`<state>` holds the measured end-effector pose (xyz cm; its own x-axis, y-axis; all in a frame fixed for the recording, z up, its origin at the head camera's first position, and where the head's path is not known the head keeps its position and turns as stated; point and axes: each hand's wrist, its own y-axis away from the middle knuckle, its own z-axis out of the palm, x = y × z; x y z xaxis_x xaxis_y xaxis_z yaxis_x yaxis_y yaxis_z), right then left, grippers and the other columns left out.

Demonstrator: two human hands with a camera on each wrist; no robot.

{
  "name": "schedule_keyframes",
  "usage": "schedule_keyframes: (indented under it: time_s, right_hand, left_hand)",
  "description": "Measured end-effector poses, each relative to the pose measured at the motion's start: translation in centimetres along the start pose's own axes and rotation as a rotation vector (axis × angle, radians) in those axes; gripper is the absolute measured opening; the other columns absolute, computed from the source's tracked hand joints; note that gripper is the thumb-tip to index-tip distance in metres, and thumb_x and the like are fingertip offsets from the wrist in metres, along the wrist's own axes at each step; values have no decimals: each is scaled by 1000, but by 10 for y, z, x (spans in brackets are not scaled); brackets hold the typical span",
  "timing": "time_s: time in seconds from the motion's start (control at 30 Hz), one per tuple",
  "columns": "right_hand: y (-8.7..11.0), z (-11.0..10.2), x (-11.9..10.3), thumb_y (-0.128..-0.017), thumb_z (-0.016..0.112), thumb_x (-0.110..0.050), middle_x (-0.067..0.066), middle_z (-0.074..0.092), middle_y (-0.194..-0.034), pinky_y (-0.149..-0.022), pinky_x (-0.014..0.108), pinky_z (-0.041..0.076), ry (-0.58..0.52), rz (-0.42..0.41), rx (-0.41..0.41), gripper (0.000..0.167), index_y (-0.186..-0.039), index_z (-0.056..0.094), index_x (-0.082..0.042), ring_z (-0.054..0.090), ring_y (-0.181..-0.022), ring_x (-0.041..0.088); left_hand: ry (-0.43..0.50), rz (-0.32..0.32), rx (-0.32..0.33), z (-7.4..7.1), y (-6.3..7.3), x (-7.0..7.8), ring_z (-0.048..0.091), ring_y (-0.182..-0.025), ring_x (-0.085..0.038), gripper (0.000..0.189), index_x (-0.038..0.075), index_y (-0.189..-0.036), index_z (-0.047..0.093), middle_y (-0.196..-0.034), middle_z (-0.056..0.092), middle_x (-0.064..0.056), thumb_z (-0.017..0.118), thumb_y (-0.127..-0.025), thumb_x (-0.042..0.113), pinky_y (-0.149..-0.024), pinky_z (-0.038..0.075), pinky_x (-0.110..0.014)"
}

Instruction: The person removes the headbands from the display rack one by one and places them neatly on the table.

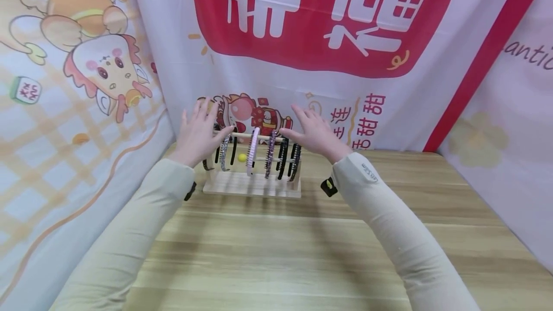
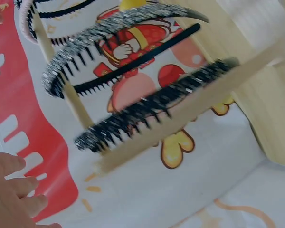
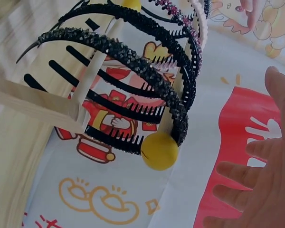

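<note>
A wooden headband rack (image 1: pixel 259 191) stands near the back cloth, several toothed headbands hung over its rods. Among them are a pale pink headband (image 1: pixel 252 150), a purple glittery headband (image 1: pixel 270 155), a silver headband (image 2: pixel 118 21) and black beaded headbands (image 3: pixel 109 47). My left hand (image 1: pixel 198 133) hovers by the rack's left end, fingers spread and holding nothing. On the opposite end my right hand (image 1: pixel 317 133) is held likewise, fingers extended beside the rod. A yellow ball (image 3: pixel 159 151) caps the rod end in the right wrist view.
The rack rests on a wood-grain table (image 1: pixel 276 253). Behind it hangs a white cloth (image 1: pixel 173 61) with a red printed panel (image 1: pixel 311 23), and printed cloths cover the left side (image 1: pixel 99 133) and right side (image 1: pixel 510 157). A dark wrist device (image 1: pixel 329 187) shows below the right cuff.
</note>
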<state>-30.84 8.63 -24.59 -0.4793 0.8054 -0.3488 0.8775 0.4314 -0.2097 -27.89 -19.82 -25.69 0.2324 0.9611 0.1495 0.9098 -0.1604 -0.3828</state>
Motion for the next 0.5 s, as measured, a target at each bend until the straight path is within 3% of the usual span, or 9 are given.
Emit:
schedule_keyframes:
  time_s: [0.3,0.5]
  right_hand:
    - [1,3,-2,-86,45,-62,12,21,-150,-109,53,14,-30,-12,7,83,-149,12,-19,17,-135,31]
    - [1,9,1,-87,47,-60,9,21,-150,-109,51,19,-63,-20,11,81,-148,16,-17,20,-135,30]
  left_hand:
    - [61,35,34,9,9,-19,-3,-138,-31,75,-2,-145,15,-152,2,-18,35,-95,50,-109,-7,-52]
    - [108,30,22,17,12,-31,3,-137,-33,75,-2,-145,14,-151,8,-21,32,-96,51,-109,-7,-52]
